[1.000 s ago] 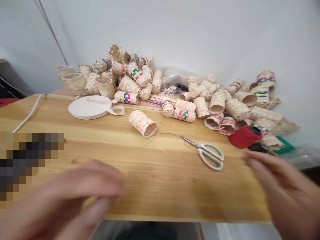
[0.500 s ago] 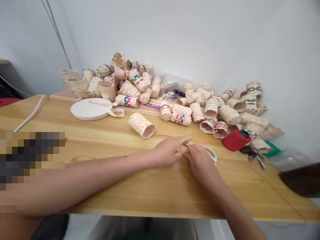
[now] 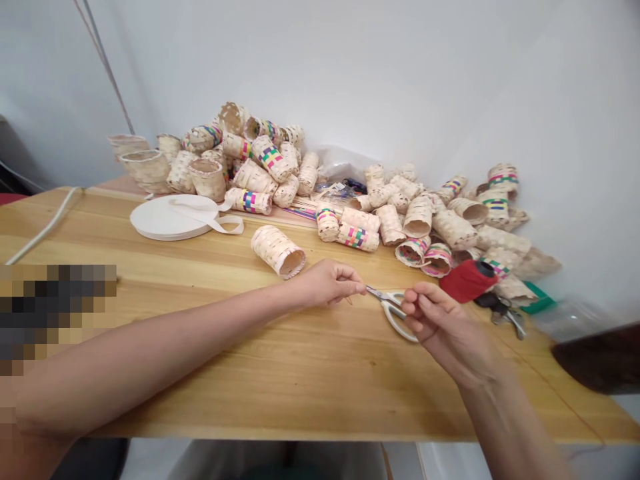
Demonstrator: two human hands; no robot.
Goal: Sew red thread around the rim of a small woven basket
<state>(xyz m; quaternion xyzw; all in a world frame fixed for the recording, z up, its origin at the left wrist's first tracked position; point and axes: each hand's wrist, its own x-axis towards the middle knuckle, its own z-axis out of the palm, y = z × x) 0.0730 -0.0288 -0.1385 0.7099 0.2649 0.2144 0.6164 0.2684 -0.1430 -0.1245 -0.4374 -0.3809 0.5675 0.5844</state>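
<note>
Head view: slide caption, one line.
Left hand and right hand near opposite ends of scissors, woven baskets piled behind.

A pale grey wall stands behind a light-brown wooden table with streaky grain.

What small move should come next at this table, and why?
Probably ease the left hand slightly away from the scissors: their tips appear right beside it, and the orange thread it seems to pinch could snag there.
</note>
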